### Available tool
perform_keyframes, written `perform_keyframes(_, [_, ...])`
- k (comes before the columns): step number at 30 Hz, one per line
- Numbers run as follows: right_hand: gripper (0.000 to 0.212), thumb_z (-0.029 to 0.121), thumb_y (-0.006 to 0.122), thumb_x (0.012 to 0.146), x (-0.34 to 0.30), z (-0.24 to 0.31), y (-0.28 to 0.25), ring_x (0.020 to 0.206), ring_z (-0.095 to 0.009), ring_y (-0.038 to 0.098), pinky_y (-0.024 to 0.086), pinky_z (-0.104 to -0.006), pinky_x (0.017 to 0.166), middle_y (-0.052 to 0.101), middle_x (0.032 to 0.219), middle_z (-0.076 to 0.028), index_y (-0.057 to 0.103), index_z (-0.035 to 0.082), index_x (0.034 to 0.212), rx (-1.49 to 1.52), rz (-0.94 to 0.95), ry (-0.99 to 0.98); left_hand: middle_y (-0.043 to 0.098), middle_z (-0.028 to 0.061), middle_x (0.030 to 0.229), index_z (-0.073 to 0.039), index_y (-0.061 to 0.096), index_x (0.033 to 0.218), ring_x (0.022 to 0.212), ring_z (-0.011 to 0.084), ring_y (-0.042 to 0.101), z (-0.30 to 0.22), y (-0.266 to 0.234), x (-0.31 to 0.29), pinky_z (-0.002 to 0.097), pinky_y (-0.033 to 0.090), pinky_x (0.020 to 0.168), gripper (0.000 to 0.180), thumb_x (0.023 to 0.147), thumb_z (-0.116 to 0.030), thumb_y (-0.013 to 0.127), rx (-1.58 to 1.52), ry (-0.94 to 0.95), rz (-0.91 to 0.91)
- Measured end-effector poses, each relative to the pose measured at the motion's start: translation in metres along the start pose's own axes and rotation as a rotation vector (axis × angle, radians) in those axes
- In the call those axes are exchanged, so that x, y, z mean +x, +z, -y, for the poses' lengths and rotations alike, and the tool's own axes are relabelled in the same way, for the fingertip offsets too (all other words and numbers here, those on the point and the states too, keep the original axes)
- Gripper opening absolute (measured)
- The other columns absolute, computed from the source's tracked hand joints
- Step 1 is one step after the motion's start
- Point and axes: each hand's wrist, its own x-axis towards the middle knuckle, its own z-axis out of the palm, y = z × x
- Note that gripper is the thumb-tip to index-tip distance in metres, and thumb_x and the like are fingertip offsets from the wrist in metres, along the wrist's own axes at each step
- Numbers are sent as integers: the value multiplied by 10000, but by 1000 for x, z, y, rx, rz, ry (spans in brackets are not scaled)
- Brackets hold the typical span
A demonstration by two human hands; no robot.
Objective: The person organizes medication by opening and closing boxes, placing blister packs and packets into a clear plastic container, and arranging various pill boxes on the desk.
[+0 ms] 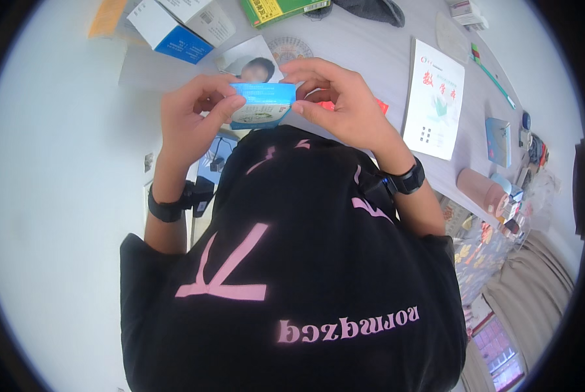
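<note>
A small blue-and-white cardboard box (pixel 263 112) is held level in front of my chest, above the near edge of the table. My left hand (pixel 201 112) pinches its left end between thumb and curled fingers. At the other end, my right hand (pixel 348 101) has its thumb on the box's right edge, with the fingers bent behind that corner. A red item (pixel 382 106) shows partly beside my right hand and is mostly hidden by it. Just beyond the box lie a photo print (pixel 237 60) and a round, pale printed disc (pixel 291 51).
A larger white-and-blue carton (pixel 184 44) stands at the far left, near a green-and-yellow box (pixel 280 9) and a dark cloth item (pixel 374 9). To the right lie a white notebook (pixel 436 98), a blue box (pixel 499 142) and a pink tumbler (pixel 482 188). A white wall (pixel 57 196) borders the left.
</note>
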Motion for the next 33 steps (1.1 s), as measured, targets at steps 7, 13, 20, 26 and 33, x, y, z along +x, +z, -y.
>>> perform_keyframes(7, [515, -25, 673, 799, 3, 13, -7, 876, -134, 585, 509, -266, 808, 623, 1086, -69, 540, 65, 1289, 41, -67, -9, 674, 229, 992, 18, 574, 955, 609, 128, 613, -20, -18, -6, 244, 531, 553, 141, 847, 21, 664, -6, 269, -307])
perform_keyframes(13, [425, 15, 682, 787, 5, 1, -15, 839, -132, 629, 512, -263, 725, 660, 1025, -57, 603, 93, 1197, 52, -215, 19, 665, 285, 971, 24, 538, 1006, 536, 144, 576, -41, -97, 4, 268, 524, 504, 169, 920, -92, 628, 215, 443, -723])
perform_keyframes(20, [313, 12, 647, 840, 5, -9, -23, 834, -105, 606, 502, -234, 712, 637, 949, -45, 603, 26, 1149, 136, -332, 80, 674, 229, 865, 50, 533, 963, 529, 124, 577, -18, -112, 10, 235, 510, 521, 111, 918, -28, 598, 385, 324, -921])
perform_keyframes(26, [314, 29, 664, 827, 17, -13, -34, 836, -120, 622, 506, -250, 704, 628, 923, -47, 602, 28, 1135, 38, -365, 99, 670, 217, 848, 45, 525, 980, 549, 123, 591, -5, -96, -3, 242, 538, 595, 106, 915, -9, 590, 314, 287, -910])
perform_keyframes(33, [563, 294, 772, 733, 88, -79, -62, 854, -202, 658, 524, -327, 741, 670, 973, -117, 591, -30, 1155, -164, -689, 256, 650, 257, 1026, 24, 511, 1005, 583, 129, 609, 5, -45, 8, 242, 541, 554, 141, 914, -24, 608, 105, 319, -799])
